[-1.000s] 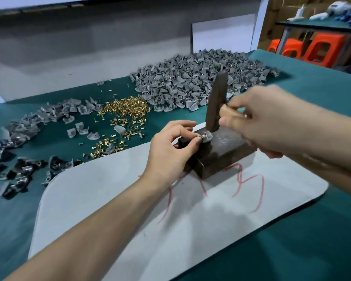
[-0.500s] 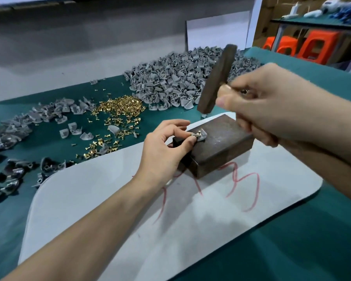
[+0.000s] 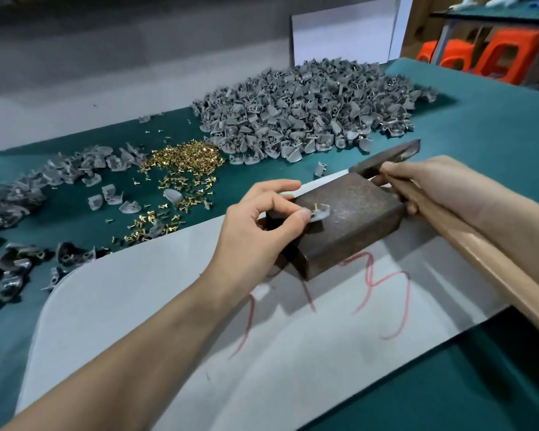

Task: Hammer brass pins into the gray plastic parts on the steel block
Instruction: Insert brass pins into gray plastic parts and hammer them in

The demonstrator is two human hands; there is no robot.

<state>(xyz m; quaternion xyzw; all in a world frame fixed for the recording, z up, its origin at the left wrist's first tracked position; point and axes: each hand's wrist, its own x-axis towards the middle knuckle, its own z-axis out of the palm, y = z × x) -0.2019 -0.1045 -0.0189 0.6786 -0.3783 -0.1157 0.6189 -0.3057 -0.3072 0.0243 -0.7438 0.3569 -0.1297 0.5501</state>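
Bright, even light is coming from overhead and leaving soft shadows. The steel block point(image 3: 355, 213) is throwing a dark one from its near corner onto the pale mat point(image 3: 137, 321). The hammer head point(image 3: 389, 158) is smearing slightly. The wide lens is bowing straight edges, and the far background is looking hazy.

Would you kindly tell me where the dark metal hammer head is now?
Head view, right of centre: the dark metal hammer head sits just behind the brown steel block, beside the right hand gripping its wooden handle.
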